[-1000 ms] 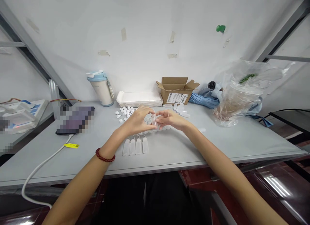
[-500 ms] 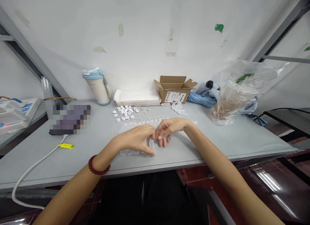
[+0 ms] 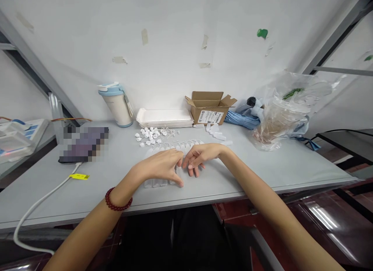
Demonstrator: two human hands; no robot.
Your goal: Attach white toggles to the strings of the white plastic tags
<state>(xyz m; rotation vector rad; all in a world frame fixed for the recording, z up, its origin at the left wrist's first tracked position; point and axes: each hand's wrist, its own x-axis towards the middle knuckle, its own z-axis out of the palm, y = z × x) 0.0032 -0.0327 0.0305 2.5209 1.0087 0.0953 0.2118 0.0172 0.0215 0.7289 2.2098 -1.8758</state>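
Small translucent plastic pieces (image 3: 156, 183) lie side by side in a row on the table, partly under my left hand (image 3: 161, 165). That hand spans the row with thumb and fingers apart, and one translucent piece shows in the gap. My right hand (image 3: 199, 157) is just to its right, fingers loosely bent and spread, fingertips by the right end of the row. Whether they touch a piece is hard to see. Behind both hands runs a line of thin white curved loops (image 3: 186, 142). Farther back lies a heap of small white caps (image 3: 150, 137), some with thin stems.
Along the wall stand a tumbler (image 3: 116, 105), a stack of white trays (image 3: 164, 117) and an open cardboard box (image 3: 211, 109). A bagged drink cup (image 3: 284, 119) and blue cloth (image 3: 243, 119) are at right. A phone-like device (image 3: 84, 144) with a white cable lies left.
My right hand has shifted slightly left, and the translucent piece between my hands has moved left with it, closer to the row. My left hand has barely moved.
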